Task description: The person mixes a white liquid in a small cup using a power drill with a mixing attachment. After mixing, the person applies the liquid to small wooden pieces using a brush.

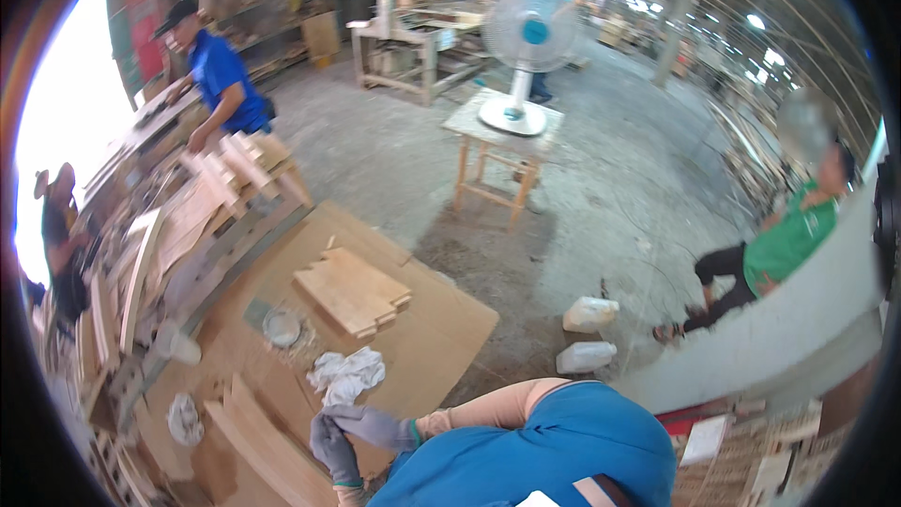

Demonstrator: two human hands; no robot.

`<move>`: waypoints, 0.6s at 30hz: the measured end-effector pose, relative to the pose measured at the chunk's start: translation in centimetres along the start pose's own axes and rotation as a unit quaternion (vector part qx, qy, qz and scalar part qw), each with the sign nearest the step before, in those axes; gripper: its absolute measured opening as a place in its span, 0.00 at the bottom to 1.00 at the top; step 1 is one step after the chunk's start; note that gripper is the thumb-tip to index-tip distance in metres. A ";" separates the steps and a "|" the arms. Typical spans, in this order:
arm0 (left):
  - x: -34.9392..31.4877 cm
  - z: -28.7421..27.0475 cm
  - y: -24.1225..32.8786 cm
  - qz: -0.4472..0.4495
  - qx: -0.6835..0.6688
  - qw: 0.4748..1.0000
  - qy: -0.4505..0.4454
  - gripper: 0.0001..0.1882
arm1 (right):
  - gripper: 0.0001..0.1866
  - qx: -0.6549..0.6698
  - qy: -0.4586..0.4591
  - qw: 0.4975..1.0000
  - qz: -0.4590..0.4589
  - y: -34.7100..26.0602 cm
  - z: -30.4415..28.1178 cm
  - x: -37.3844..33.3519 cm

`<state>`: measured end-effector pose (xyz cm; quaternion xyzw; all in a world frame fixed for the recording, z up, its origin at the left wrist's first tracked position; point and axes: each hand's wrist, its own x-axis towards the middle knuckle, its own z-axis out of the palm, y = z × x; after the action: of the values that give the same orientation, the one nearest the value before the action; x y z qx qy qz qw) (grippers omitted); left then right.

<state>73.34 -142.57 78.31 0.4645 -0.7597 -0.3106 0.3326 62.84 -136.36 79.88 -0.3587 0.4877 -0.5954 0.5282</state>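
Grey work gloves cover both my hands, which meet at the lower middle, beside pale wooden boards. My right hand [375,426] reaches in from the right, its fingers bent against the left one. Just below it, my left hand [335,451] is closed, with a green-edged cuff at its wrist. Whatever lies between the fingers is hidden. A crumpled white rag [347,376] rests just beyond my hands. Long pale boards [263,437] lie to their left. Farther off, a stack of short boards [352,289] sits on the cardboard-coloured work surface [436,324].
A tub [282,327] and another rag [185,419] lie on the surface. Loose timber [249,164] is piled left, near a person in blue [225,84]. A fan [533,33] stands on a stool. Two jugs [589,336] are on the floor; a person in green [793,239] sits right.
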 end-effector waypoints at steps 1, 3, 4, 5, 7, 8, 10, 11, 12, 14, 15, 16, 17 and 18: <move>0.6 0.0 -0.2 -0.011 -0.009 1.000 0.022 0.11 | 0.21 -0.029 -0.028 0.999 0.001 0.6 0.0 0.3; 1.0 -0.5 -1.7 -0.048 -0.024 0.998 -0.014 0.11 | 0.20 -0.017 -0.049 0.997 -0.051 1.9 0.6 0.6; 0.8 -0.4 -2.6 -0.046 -0.054 0.997 -0.034 0.11 | 0.19 0.022 -0.036 0.994 -0.104 3.4 1.0 0.7; 0.4 -0.1 -3.2 -0.048 -0.083 0.994 -0.051 0.11 | 0.18 0.059 -0.030 0.985 -0.158 4.8 1.3 0.7; -0.1 0.8 -3.4 -0.048 -0.052 0.995 -0.070 0.11 | 0.17 0.005 -0.032 0.978 -0.204 5.7 0.3 0.5; -0.7 1.0 -3.6 -0.047 0.007 0.997 -0.066 0.11 | 0.18 -0.009 -0.046 0.981 -0.186 5.0 0.2 0.2; -0.8 0.8 -4.1 -0.034 0.049 0.997 -0.047 0.11 | 0.20 0.023 -0.101 0.995 0.010 2.5 -2.2 -2.2; -0.3 0.2 -5.0 -0.024 0.034 0.999 -0.027 0.11 | 0.21 0.038 -0.137 0.984 0.106 -0.2 -3.2 -3.4; 0.0 0.3 -5.3 -0.010 0.014 1.000 -0.010 0.11 | 0.23 0.048 -0.166 0.965 0.199 -2.3 -4.5 -4.5; -0.1 0.4 -3.1 0.008 -0.049 0.995 -0.084 0.11 | 0.24 0.115 -0.121 0.944 0.284 -2.3 -6.5 -6.2; -0.3 -0.1 -1.2 0.013 -0.076 0.990 -0.116 0.11 | 0.23 0.164 -0.071 0.945 0.274 -1.6 -7.4 -6.6; 0.1 -0.4 -2.2 0.072 -0.016 0.990 -0.123 0.10 | 0.22 0.203 -0.040 0.943 0.262 -1.4 -7.5 -6.4; -0.1 -0.2 -0.1 0.047 -0.041 0.992 -0.112 0.10 | 0.21 0.166 -0.012 0.957 0.239 -1.4 -8.1 -6.3; -0.5 0.3 2.3 0.020 -0.066 0.993 -0.100 0.09 | 0.20 0.129 0.016 0.968 0.216 -1.4 -8.9 -6.1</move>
<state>72.09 -141.17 79.81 0.3927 -0.7765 -0.3979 0.2907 55.22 -128.62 79.39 -0.1642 0.4813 -0.5309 0.6779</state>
